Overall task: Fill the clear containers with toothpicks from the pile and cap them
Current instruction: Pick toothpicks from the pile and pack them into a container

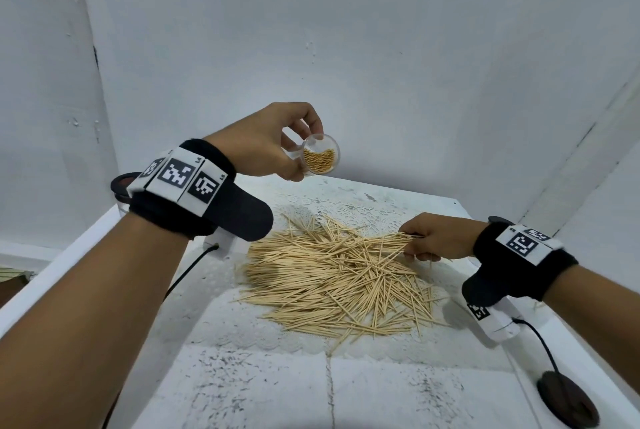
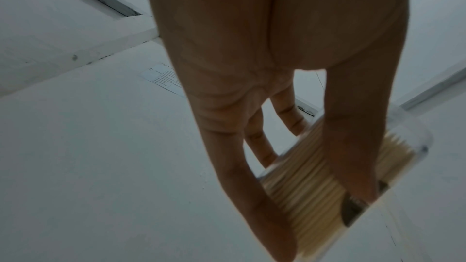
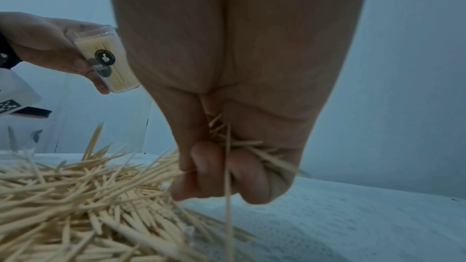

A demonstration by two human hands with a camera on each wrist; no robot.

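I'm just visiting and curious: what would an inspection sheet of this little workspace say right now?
Surface: white table with scuffed dark marks near the front, a lacy white mat under the work.
Job's things: toothpick pile loose on the mat; clear container lifted above the table, part filled, no cap on it.
Clutter: nothing seen.
Hands: left hand grips the container; right hand is closed on a bunch of toothpicks at the pile's edge.
Cables: black cable from the left wrist unit; another black cable runs from the right wrist unit to a dark disc.
Surroundings: plain white walls.
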